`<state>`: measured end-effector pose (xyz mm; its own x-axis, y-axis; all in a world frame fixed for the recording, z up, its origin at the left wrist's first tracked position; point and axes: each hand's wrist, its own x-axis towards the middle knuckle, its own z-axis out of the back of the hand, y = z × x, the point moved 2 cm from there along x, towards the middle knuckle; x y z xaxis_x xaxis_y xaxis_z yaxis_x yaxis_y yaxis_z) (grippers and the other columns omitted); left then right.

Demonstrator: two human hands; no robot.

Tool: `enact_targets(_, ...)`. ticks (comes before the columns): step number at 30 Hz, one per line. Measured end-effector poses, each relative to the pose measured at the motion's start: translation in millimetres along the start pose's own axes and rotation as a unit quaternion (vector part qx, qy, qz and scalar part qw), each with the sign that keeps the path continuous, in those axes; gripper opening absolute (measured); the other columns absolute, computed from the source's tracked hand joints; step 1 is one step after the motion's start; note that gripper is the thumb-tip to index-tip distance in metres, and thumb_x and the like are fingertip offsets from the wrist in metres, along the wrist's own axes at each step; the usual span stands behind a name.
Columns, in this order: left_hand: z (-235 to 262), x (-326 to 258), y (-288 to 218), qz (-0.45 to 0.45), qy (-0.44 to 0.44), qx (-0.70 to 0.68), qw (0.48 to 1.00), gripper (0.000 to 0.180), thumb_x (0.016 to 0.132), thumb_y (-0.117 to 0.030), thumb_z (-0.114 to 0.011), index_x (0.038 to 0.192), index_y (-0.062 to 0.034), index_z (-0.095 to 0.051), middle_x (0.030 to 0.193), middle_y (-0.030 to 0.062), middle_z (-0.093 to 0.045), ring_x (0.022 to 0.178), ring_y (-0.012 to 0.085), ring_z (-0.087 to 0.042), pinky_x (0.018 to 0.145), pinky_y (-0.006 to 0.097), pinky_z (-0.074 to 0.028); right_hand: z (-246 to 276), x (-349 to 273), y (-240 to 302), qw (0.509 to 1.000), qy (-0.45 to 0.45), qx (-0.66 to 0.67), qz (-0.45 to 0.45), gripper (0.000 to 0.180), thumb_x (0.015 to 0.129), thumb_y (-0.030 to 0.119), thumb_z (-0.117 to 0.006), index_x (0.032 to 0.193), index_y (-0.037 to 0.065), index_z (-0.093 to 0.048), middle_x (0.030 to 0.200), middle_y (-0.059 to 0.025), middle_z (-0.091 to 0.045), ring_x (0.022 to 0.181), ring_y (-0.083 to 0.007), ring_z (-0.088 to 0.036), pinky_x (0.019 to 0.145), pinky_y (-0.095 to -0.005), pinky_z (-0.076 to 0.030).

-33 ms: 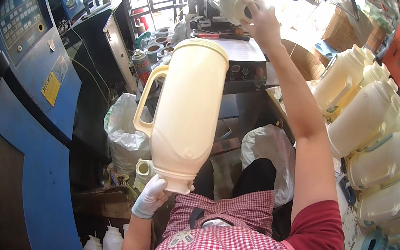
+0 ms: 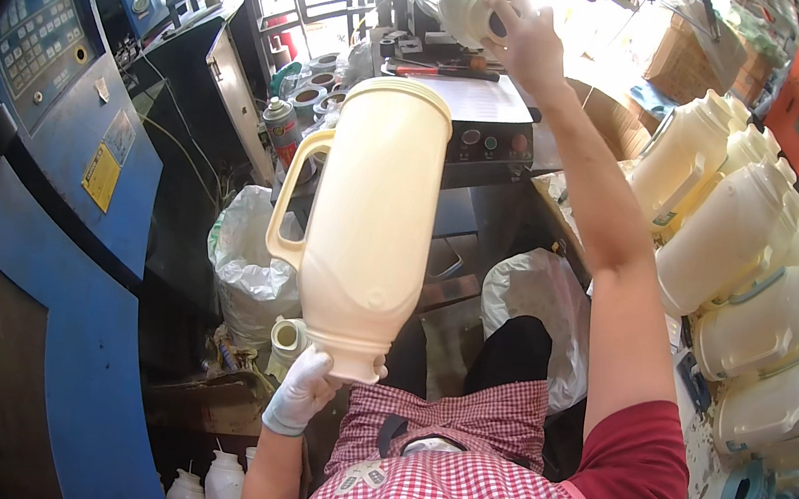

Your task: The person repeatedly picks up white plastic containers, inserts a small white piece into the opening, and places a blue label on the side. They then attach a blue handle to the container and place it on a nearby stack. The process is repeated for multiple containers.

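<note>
A person seated at a cluttered workstation, seen from above, works with two cream plastic jugs.

The left hand (image 2: 302,393), in a white glove, is closed around the narrow end of a large jug (image 2: 367,230), holding it up above the lap with its wide open mouth pointing away and its handle on the person's left. The right hand (image 2: 527,44), bare, reaches far forward with the arm at full stretch; its fingers are spread against the end of a second jug (image 2: 467,1) lying on its side at the far edge of the bench (image 2: 485,99). Whether the fingers have closed on it cannot be told.

This looks like a changeover step: one jug in hand, another being reached at the machine. The next move seems to call for a firm hold on the far jug and a clear path for the raised one.

Around: a red-handled tool (image 2: 438,72) lies on the bench near the far jug. A spray can (image 2: 284,133) and small tins stand at the bench's left edge. A blue machine (image 2: 59,154) with a keypad fills the person's left. Stacked jugs (image 2: 752,256) crowd the right. White sacks (image 2: 247,260) sit on the floor by the knees. The raised jug hides much of the bench front, and the stretched right arm passes close by the stack.
</note>
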<state>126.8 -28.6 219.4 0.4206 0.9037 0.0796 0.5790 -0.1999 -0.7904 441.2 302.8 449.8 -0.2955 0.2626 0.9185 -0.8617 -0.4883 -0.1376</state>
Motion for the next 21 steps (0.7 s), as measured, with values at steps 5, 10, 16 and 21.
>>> enact_targets(5,9.6,10.6,-20.2,0.024,-0.032,-0.052,0.998,0.062,0.107,-0.035,-0.055,0.148,0.0091,-0.044,0.138,0.0231,-0.063,0.120,0.0352,-0.068,0.104,0.052,-0.056,67.7,-26.7,20.0,0.998,-0.034,0.053,0.028,0.046,0.076,0.010,-0.082,0.119,0.018,-0.068,0.118,-0.0072,-0.066,0.107,-0.0355,-0.063,0.088,-0.0432,-0.057)
enact_targets(10,-30.9,48.7,-53.3,-0.048,-0.063,0.004,0.997,0.061,0.110,-0.043,-0.047,0.147,0.0062,-0.045,0.131,0.0222,-0.065,0.116,0.0347,-0.067,0.105,0.053,-0.053,305.7,-100.1,115.0,0.996,-0.049,-0.005,-0.078,0.042,0.075,0.009,-0.089,0.113,0.016,-0.073,0.127,-0.0099,-0.064,0.121,-0.0340,-0.061,0.100,-0.0447,-0.053)
enact_targets(16,-51.1,89.1,-57.7,-0.019,-0.058,-0.066,0.996,0.060,0.106,-0.041,-0.059,0.147,0.0006,-0.048,0.132,0.0217,-0.065,0.118,0.0364,-0.068,0.105,0.055,-0.054,352.4,-206.1,100.6,0.992,0.048,-0.118,0.019,0.032,0.081,0.014,-0.086,0.104,0.026,-0.067,0.134,-0.0036,-0.052,0.131,-0.0362,-0.052,0.104,-0.0488,-0.051)
enact_targets(21,-59.8,87.3,-51.0,-0.003,-0.080,-0.070,0.994,0.061,0.104,-0.043,-0.061,0.146,-0.0007,-0.050,0.129,0.0217,-0.067,0.116,0.0369,-0.069,0.104,0.057,-0.054,364.7,-250.8,100.5,0.989,0.091,-0.110,0.046,0.040,0.082,0.010,-0.084,0.112,0.028,-0.065,0.135,-0.0013,-0.048,0.133,-0.0371,-0.047,0.105,-0.0539,-0.052)
